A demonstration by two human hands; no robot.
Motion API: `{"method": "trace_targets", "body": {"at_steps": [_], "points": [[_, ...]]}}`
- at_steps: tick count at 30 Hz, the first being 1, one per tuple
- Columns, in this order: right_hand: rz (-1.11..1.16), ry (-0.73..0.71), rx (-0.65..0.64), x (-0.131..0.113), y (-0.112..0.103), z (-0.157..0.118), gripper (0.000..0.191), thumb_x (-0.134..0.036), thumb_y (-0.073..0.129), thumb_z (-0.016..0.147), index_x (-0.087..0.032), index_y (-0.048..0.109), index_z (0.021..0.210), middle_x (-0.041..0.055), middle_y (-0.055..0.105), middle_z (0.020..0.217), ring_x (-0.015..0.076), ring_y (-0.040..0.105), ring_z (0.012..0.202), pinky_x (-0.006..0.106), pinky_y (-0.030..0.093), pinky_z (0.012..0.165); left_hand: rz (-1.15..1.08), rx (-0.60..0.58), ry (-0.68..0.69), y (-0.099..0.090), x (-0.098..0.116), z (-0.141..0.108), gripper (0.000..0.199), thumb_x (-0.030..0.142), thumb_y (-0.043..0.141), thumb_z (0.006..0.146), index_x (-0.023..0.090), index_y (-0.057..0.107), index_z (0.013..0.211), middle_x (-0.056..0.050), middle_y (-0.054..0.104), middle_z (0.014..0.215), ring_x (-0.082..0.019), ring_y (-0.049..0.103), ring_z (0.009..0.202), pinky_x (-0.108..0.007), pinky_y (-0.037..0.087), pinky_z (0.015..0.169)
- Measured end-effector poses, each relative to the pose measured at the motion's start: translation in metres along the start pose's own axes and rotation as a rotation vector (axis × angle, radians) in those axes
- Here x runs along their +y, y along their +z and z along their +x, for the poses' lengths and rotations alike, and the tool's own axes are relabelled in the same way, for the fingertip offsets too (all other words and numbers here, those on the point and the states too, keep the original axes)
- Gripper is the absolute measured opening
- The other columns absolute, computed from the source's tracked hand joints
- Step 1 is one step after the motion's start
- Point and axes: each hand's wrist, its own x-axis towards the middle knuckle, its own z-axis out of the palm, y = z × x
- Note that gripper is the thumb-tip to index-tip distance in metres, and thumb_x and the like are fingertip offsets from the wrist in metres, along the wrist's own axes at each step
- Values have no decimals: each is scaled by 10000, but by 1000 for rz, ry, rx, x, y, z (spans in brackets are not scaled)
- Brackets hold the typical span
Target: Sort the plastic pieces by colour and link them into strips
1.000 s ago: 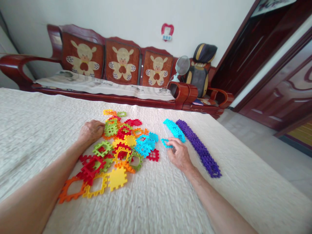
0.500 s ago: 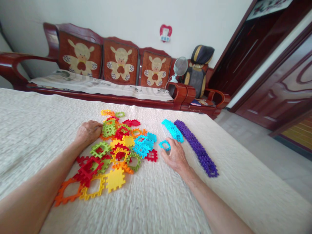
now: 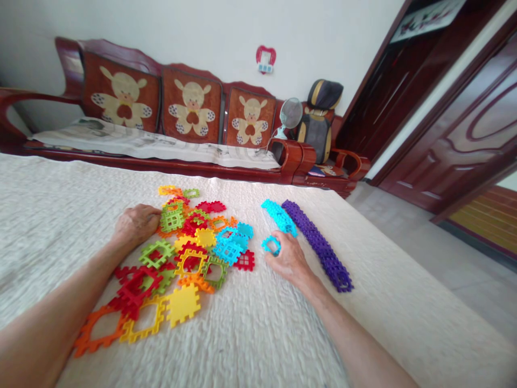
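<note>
My right hand (image 3: 290,258) is closed on a light-blue interlocking plastic tile (image 3: 265,245), pinching it by its right edge. Just behind that hand lies a row of overlapping light-blue tiles (image 3: 278,214), and to the right of it runs a longer row of purple tiles (image 3: 317,240). At the left edge of a mixed pile, my left hand (image 3: 138,222) rests on the cloth with curled fingers. Its fingertips are hidden beside a green window tile (image 3: 173,220). Light-blue tiles (image 3: 229,249) sit on the pile's right side, near a red window tile (image 3: 245,261).
Red, orange, green and yellow tiles spread towards me, with a solid yellow tile (image 3: 183,305) and an orange frame tile (image 3: 99,330) nearest. A quilted pale cloth (image 3: 250,334) covers the surface. Beyond its far edge stand a wooden sofa (image 3: 194,164) and a small fan (image 3: 291,113).
The view has swung slightly, so the scene appears shifted left. My right hand and its light-blue tile are a little closer to the light-blue row. My left hand stays by the pile.
</note>
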Motion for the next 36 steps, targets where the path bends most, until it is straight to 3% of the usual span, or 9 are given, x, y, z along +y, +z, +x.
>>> {"method": "trace_targets", "body": {"at_steps": [5,7,15,21,25,28,31,36], "points": [[98,-54,319,13,1,5,493,-293,562,765,-152,493,1232,130,596,1115,260,545,1034,428,452,913,0,14,8,0,0,-1,422,302,379,835,192,732,1038,-71,687,1147,-241,628,1048,-361,468,981],[55,-49,380,21,0,8,488,-298,545,790,-145,476,1248,144,579,1128,277,521,1054,457,434,926,-1,8,9,0,-1,-1,410,303,390,834,203,732,1036,-56,692,1139,-231,626,1057,-344,460,993],[-35,-17,356,42,6,10,458,-278,487,833,-105,451,1256,179,533,1130,308,463,1078,507,401,943,-1,0,-3,2,-3,1,413,314,391,836,201,734,1037,-60,693,1140,-237,633,1055,-345,463,993],[-36,19,352,47,12,11,445,-251,496,811,-127,454,1237,150,513,1085,298,476,1051,500,419,929,-21,-8,-2,-2,0,1,409,294,404,826,182,741,1028,-81,694,1136,-260,630,1060,-378,465,994],[-26,29,361,46,10,12,484,-262,513,801,-104,438,1253,174,482,1147,309,454,1116,516,407,965,-27,-26,-21,-2,1,1,419,301,396,834,175,735,1044,-97,684,1154,-272,629,1063,-393,470,983],[-3,-40,378,36,4,10,502,-258,520,803,-122,432,1278,175,476,1212,310,436,1179,530,381,1009,-27,-1,-23,-1,1,0,413,310,404,834,176,733,1046,-99,680,1161,-272,631,1053,-393,474,973],[90,-209,306,17,-1,5,478,-202,467,832,-152,433,1307,155,492,1285,273,434,1239,497,372,1053,-27,9,-3,-2,2,-2,403,294,407,834,172,732,1039,-98,683,1153,-258,629,1057,-377,468,978],[195,-487,-36,-11,3,-2,357,-143,416,862,-201,558,1184,101,471,1407,212,413,1318,452,360,1100,4,-9,-10,-5,5,-3,398,278,400,846,189,722,1063,-73,677,1172,-229,624,1066,-337,456,986]]}}
